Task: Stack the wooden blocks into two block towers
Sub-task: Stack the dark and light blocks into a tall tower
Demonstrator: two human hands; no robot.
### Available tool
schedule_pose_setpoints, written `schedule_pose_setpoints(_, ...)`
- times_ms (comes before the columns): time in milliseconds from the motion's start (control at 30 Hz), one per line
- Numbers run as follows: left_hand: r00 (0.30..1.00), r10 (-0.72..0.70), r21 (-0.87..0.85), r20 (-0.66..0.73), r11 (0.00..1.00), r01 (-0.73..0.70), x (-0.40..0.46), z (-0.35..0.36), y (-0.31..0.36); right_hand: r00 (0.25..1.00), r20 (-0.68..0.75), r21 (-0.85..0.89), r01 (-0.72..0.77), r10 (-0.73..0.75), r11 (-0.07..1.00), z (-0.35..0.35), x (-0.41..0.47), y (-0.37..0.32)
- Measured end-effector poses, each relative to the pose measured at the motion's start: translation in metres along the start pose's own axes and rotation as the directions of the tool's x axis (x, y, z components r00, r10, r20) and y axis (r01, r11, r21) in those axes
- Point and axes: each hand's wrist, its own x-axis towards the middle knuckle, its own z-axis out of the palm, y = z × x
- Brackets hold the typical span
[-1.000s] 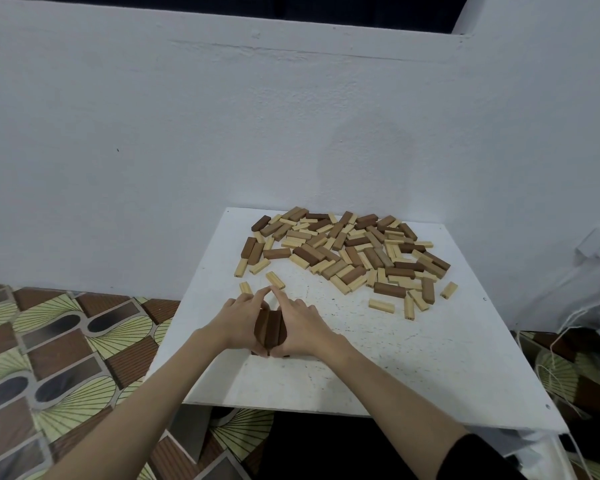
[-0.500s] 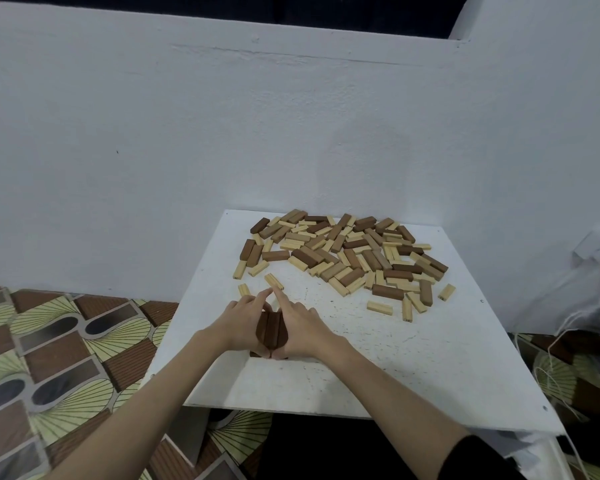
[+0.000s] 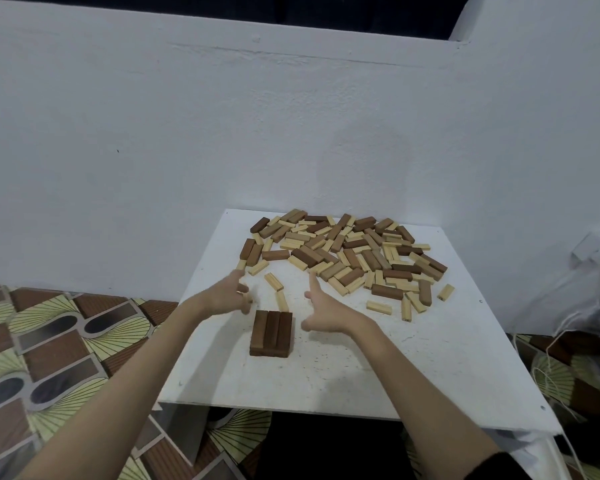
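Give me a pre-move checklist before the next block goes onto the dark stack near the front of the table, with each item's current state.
1. Left hand free of the stack: ok, it hovers apart from it, fingers loose.
2. Right hand free: ok, open and holding nothing.
3. Top layer of the dark stack complete: ok, three dark blocks lie side by side.
4. Layers squared up: ok, edges look flush over the lower layer.
5. Loose blocks within reach: ok, the pile lies just beyond both hands.
6. Second tower started: not ok, only one stack stands on the table.
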Motion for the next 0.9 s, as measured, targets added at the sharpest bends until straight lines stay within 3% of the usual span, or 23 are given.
schedule_pose_setpoints(100,0.985,-0.170,-0.256,0.023,0.951,0.170,-0.002,0.002,0.006,0.985,-0.064,0.299,-0.133,0.158,0.945,0.000,0.004,-0.005)
schedule_pose_setpoints(200,0.952,-0.269,-0.315,0.144,0.900,0.302,-0.008,0.011,0.009,0.961,0.101,0.608,-0.265,0.258,0.748,0.006,0.006,-0.014)
schedule_pose_setpoints(267,0.942,-0.294,-0.347,0.162,0.877,0.333,-0.008,0.017,0.010,0.949,0.192,0.697,-0.312,0.251,0.646,0.010,0.005,-0.018)
schedule_pose_setpoints(367,0.937,-0.300,-0.385,0.180,0.855,0.348,-0.008,0.020,0.010,0.936,0.215,0.713,-0.346,0.280,0.610,0.015,0.009,-0.022)
schedule_pose_setpoints(900,0.926,-0.303,-0.377,0.226,0.849,0.370,-0.004,0.026,0.016,0.921,0.224,0.669,-0.382,0.317,0.637,0.027,0.020,-0.030)
